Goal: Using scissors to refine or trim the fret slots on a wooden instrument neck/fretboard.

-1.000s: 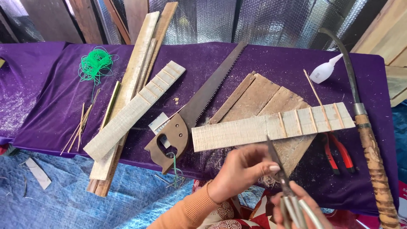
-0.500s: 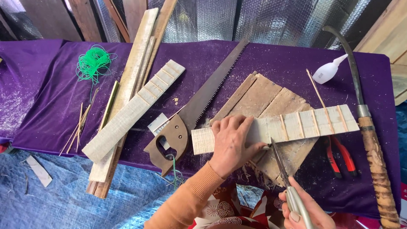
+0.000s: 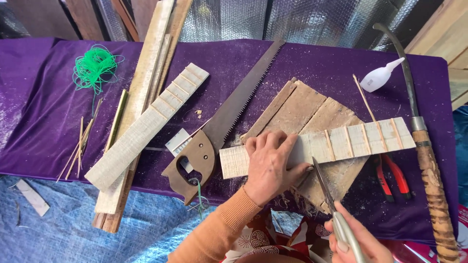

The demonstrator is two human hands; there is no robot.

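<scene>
Left hand [image 3: 269, 165]: palm down, fingers [image 3: 265, 141] spread and pressed flat on the pale slatted strip [image 3: 341, 143], holding nothing, only bearing down; orange sleeve [image 3: 214, 234] behind the wrist.

Right hand [image 3: 358, 241]: at the lower edge of the view, fingers wrapped tight around the metal handle of a thin knife [image 3: 325, 192]. The blade points up and away, and its tip reaches the near edge of the strip just beside the left thumb.

Pale slatted strip: long, light-coloured, lying nearly level across the bench [image 3: 292, 58], with narrow cross-ribs on its right half. It rests on a stack of brown boards [image 3: 312, 109].

Handsaw [image 3: 229, 117]: brown grip just left of the strip's end, toothed blade running up and to the right.

Second slatted strip [image 3: 146, 126]: lies diagonally to the left, over long wooden laths [image 3: 151, 63].

Green cord [image 3: 95, 65]: loose coil, far left, with thin splints [image 3: 80, 146] near it.

White squeeze bottle [image 3: 382, 75]: upper right, on its side.

Red-handled pliers [image 3: 390, 175]: partly under the strip's right end.

Long curved blade with wrapped handle [image 3: 421, 141]: along the right edge of the bench.

Purple cloth [image 3: 39, 97]: covers the bench, dusted with sawdust.
</scene>
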